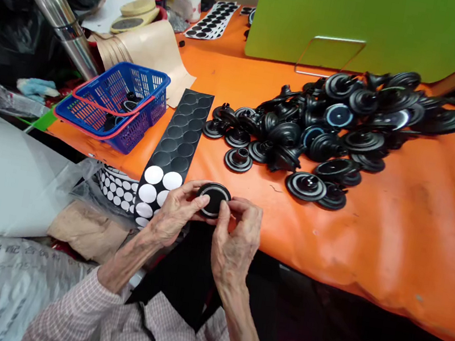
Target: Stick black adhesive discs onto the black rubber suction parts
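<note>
At the near edge of the orange-covered bench (pixel 396 220), both hands meet around one round black plastic cap (pixel 213 198), held just above the bench lip, flat face up. The left hand (pixel 175 214) cups it from the left and below, fingers closed on its rim, while the right hand (pixel 236 238) pinches the right rim with thumb and forefinger, apparently to steady the disc from both sides. Just left of the hands lies a long black backing sheet of round white stickers (pixel 171 156), its near end hanging over the edge, where the few remaining white circles sit within easy reach. Farther right, a loose heap of black caps (pixel 329 129) spreads across the bench. A blue plastic basket (pixel 112 103) stands far left.
</note>
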Demonstrator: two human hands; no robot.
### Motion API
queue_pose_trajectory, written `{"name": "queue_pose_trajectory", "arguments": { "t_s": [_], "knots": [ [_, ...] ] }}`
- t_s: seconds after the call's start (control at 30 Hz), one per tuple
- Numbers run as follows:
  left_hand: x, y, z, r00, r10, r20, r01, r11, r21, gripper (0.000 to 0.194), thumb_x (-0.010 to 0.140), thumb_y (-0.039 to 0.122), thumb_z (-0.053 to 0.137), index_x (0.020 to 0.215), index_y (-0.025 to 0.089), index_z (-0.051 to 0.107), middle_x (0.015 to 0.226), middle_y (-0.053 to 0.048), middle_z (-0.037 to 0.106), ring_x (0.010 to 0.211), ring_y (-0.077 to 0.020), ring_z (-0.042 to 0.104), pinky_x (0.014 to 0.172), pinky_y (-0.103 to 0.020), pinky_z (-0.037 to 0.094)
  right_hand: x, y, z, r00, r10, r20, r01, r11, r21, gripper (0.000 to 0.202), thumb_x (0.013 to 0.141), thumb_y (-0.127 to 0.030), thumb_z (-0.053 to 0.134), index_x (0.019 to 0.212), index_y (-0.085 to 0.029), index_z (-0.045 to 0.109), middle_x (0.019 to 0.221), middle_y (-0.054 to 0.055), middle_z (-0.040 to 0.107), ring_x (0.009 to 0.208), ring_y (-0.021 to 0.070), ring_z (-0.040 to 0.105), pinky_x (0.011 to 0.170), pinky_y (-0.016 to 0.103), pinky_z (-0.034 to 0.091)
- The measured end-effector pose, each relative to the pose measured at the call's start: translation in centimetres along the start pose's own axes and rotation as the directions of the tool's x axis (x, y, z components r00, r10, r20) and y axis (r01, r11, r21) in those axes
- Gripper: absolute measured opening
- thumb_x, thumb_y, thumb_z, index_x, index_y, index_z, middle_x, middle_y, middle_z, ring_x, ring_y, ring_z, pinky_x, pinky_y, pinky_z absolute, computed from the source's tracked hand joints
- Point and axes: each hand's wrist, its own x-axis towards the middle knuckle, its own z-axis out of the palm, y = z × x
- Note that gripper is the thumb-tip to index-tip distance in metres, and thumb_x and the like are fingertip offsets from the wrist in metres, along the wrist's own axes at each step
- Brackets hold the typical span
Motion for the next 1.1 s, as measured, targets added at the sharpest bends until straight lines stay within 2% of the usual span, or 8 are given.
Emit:
{"name": "queue_pose_trajectory", "arguments": {
  "t_s": [0.17, 0.27, 0.37, 0.43, 0.53, 0.7, 0.83, 1.1],
  "knots": [
    [-0.5, 0.6, -1.1, 0.999, 0.042, 0.018, -0.043, 0.991, 0.125, 0.033, 0.080, 0.032, 0.067, 0.110, 0.018, 0.061, 0.109, -0.006, 0.064, 0.081, -0.0159, 0.067, 0.065, -0.026, 0.059, 1.6, -0.5, -0.9, 0.890, 0.283, 0.358, -0.371, 0.905, 0.207, 0.031, 0.077, -0.050, 0.065, 0.082, -0.020, 0.058, 0.077, 0.002, 0.062, 0.069, 0.0170, 0.061, 0.063, 0.031, 0.052],
    [0.5, 3.4, -2.7, 0.993, 0.113, 0.013, -0.112, 0.944, 0.311, 0.038, 0.082, 0.035, 0.063, 0.116, 0.017, 0.060, 0.102, -0.006, 0.063, 0.067, -0.0114, 0.065, 0.058, -0.023, 0.055, 4.3, -2.2, 0.6, 0.823, 0.231, 0.519, -0.416, 0.867, 0.274, 0.034, 0.070, -0.049, 0.072, 0.069, -0.018, 0.058, 0.062, -0.001, 0.059, 0.058, 0.0132, 0.057, 0.058, 0.027, 0.049],
    [1.3, 9.6, -4.6, 0.961, 0.271, -0.055, -0.218, 0.865, 0.451, 0.046, 0.081, 0.033, 0.065, 0.121, 0.014, 0.059, 0.095, -0.007, 0.064, 0.064, -0.0127, 0.065, 0.057, -0.025, 0.054, 7.3, -6.3, 4.8, 0.801, 0.069, 0.595, -0.382, 0.823, 0.419, 0.035, 0.070, -0.048, 0.074, 0.068, -0.018, 0.057, 0.060, -0.003, 0.057, 0.056, 0.0108, 0.055, 0.057, 0.024, 0.048],
    [1.1, 14.1, -5.6, 0.913, 0.390, -0.123, -0.264, 0.792, 0.551, 0.051, 0.080, 0.033, 0.065, 0.127, 0.015, 0.056, 0.092, -0.008, 0.066, 0.062, -0.0140, 0.064, 0.058, -0.027, 0.053, 8.9, -9.8, 8.0, 0.795, -0.038, 0.605, -0.383, 0.742, 0.550, 0.034, 0.070, -0.047, 0.073, 0.075, -0.018, 0.058, 0.066, -0.002, 0.059, 0.058, 0.0106, 0.058, 0.060, 0.025, 0.050],
    [-0.1, 17.5, -6.7, 0.736, 0.638, -0.227, -0.286, 0.596, 0.750, 0.046, 0.079, 0.041, 0.067, 0.118, 0.018, 0.063, 0.090, -0.006, 0.067, 0.058, -0.0126, 0.061, 0.057, -0.025, 0.048, 10.3, -12.9, 11.1, 0.807, -0.142, 0.573, -0.361, 0.648, 0.670, 0.029, 0.077, -0.043, 0.065, 0.092, -0.019, 0.055, 0.079, -0.001, 0.063, 0.065, 0.0120, 0.065, 0.069, 0.031, 0.055],
    [-0.7, 10.8, -8.7, 0.855, 0.448, -0.261, -0.097, 0.633, 0.768, 0.033, 0.068, 0.040, 0.073, 0.092, 0.017, 0.070, 0.078, -0.005, 0.065, 0.071, -0.0182, 0.059, 0.067, -0.029, 0.045, 7.4, -7.2, 9.7, 0.878, -0.199, 0.434, 0.056, 0.946, 0.319, 0.024, 0.085, -0.039, 0.051, 0.091, -0.018, 0.061, 0.091, 0.008, 0.067, 0.083, 0.0205, 0.064, 0.083, 0.045, 0.052],
    [1.4, 5.6, -9.8, 0.870, 0.287, -0.401, 0.022, 0.790, 0.613, 0.047, 0.056, 0.027, 0.079, 0.099, 0.018, 0.062, 0.073, 0.001, 0.060, 0.068, -0.0152, 0.054, 0.063, -0.026, 0.041, 3.0, -0.7, 7.0, 0.890, -0.199, 0.409, 0.181, 0.980, 0.084, 0.030, 0.086, -0.034, 0.046, 0.105, -0.016, 0.060, 0.110, 0.015, 0.065, 0.101, 0.0261, 0.061, 0.090, 0.050, 0.050],
    [2.1, 6.3, -8.6, 0.982, 0.025, -0.187, 0.029, 0.959, 0.281, 0.030, 0.060, 0.029, 0.075, 0.082, 0.013, 0.063, 0.071, 0.000, 0.060, 0.061, -0.0088, 0.052, 0.058, -0.022, 0.040, 1.8, -1.3, 8.2, 0.867, -0.332, 0.371, 0.374, 0.926, -0.046, 0.029, 0.090, -0.028, 0.046, 0.110, -0.015, 0.063, 0.119, 0.016, 0.061, 0.115, 0.0285, 0.052, 0.100, 0.053, 0.041]
  ]
}}
